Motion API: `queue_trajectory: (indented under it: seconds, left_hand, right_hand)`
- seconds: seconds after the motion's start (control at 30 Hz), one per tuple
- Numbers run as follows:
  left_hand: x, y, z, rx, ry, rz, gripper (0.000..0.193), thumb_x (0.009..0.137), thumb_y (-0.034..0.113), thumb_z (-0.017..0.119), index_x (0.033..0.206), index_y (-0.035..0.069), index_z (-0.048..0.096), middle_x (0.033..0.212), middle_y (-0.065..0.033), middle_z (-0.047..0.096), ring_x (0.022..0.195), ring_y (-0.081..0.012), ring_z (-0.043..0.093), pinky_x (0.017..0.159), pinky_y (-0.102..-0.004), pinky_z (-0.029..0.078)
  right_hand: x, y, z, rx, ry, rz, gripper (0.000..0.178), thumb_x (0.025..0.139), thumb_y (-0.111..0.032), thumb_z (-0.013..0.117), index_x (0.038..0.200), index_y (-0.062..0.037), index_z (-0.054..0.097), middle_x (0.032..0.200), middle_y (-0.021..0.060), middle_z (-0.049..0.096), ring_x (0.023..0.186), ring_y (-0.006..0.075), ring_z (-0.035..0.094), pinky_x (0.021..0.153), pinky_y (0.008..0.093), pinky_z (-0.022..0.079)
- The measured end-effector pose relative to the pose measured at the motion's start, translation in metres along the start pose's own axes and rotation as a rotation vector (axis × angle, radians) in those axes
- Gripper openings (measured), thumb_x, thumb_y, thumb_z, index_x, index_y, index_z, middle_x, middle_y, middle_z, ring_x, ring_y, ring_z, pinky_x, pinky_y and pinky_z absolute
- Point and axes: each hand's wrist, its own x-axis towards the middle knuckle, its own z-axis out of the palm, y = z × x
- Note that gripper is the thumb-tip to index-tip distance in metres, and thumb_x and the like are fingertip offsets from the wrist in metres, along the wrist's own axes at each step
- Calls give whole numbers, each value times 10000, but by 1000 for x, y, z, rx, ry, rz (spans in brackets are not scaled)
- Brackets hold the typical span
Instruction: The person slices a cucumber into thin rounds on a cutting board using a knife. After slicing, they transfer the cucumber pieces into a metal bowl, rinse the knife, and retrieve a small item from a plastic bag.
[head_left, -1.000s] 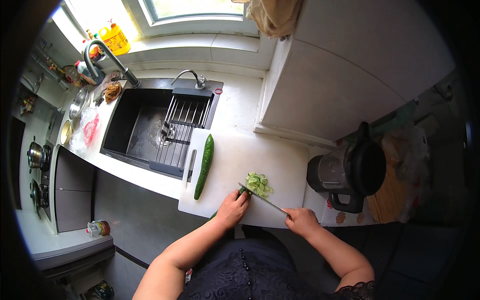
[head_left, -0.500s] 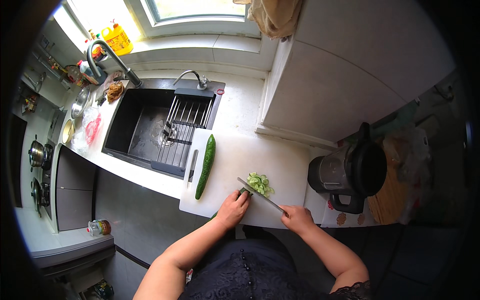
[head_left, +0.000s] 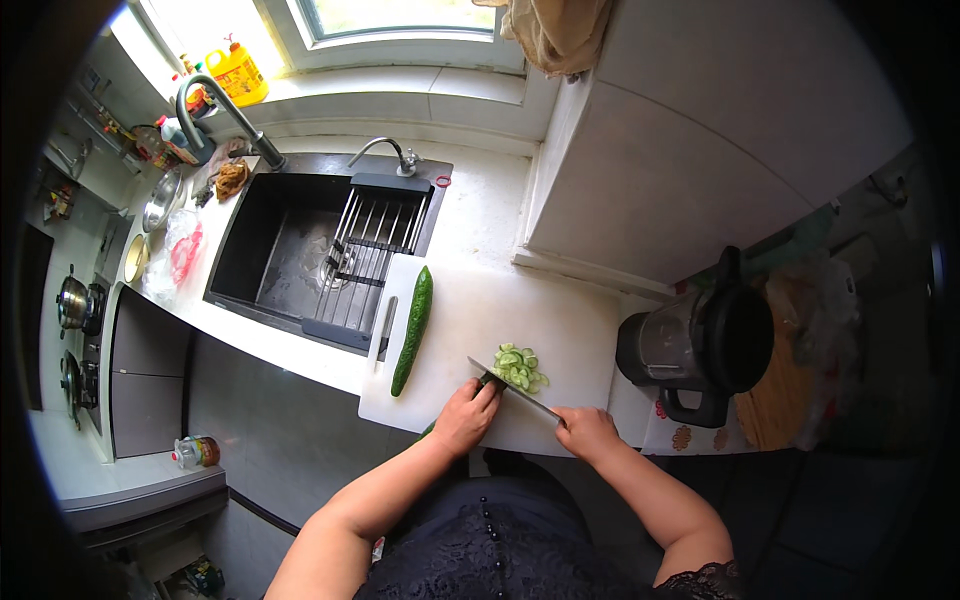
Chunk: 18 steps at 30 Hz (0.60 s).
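My left hand (head_left: 466, 414) is closed over a cucumber (head_left: 428, 431), pressing it on the white cutting board (head_left: 545, 300). Most of that cucumber hides under the hand; one green end shows past the board's near edge. My right hand (head_left: 588, 434) grips the handle of a kitchen knife (head_left: 520, 392). Its blade runs slantwise up to the left, against the cut end of the cucumber beside my left fingertips. Thin cucumber slices (head_left: 520, 367) lie in a small heap just beyond the blade. A whole cucumber (head_left: 412, 330) rests lengthwise near the board's left side.
Left of the board is a black sink (head_left: 270, 250) with a metal drying rack (head_left: 375, 235) across it. A blender jug (head_left: 690, 345) with a black lid stands at the right. Bowls, a plastic bag (head_left: 180, 255) and a grey faucet (head_left: 232, 118) are farther left.
The knife and my right hand have shifted slightly left, with the blade tip farther past my left fingers. My left hand still holds the cucumber in nearly the same place.
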Motion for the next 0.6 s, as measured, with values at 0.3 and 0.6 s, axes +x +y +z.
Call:
queue_trajectory:
  seconds: [0.3, 0.6]
  left_hand:
    - [-5, -3, 3, -43, 2, -29, 363, 782, 103, 539, 1112, -17, 634, 1150, -119, 570, 1044, -288, 518, 921, -326, 472]
    - [-4, -3, 3, -18, 17, -18, 351, 775, 117, 542, 1085, -9, 647, 1117, -105, 573, 1001, -277, 521, 898, -316, 476]
  right_hand:
    - [-19, -7, -23, 61, 54, -7, 324, 811, -194, 570, 1102, -198, 713, 857, 143, 694, 803, 352, 666, 759, 465, 539]
    - [-16, -13, -26, -8, -53, 0, 339, 815, -196, 555, 1116, -193, 709, 850, 150, 695, 789, 366, 663, 762, 478, 533]
